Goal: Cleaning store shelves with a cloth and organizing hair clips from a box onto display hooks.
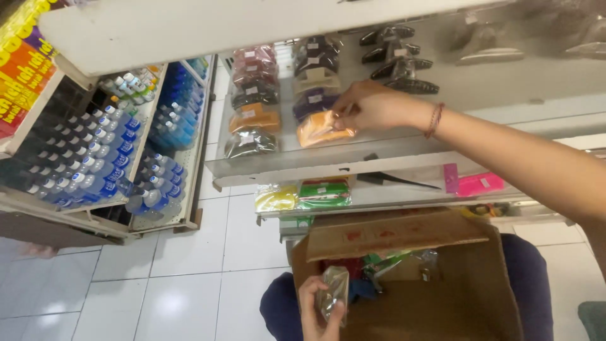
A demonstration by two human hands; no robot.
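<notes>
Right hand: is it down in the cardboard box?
No, the right hand is up at the shelf, its grip on an orange packet, while the left hand holds a clear packet over the box.

Both arms are bare; a thin red string bracelet circles the right wrist, dark blue trousers below.

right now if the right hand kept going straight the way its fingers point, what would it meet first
The right hand already pinches the orange packet on the shelf. Going on leftward, it would likely meet the next orange packet in the neighbouring column, though depth is unclear.
</notes>
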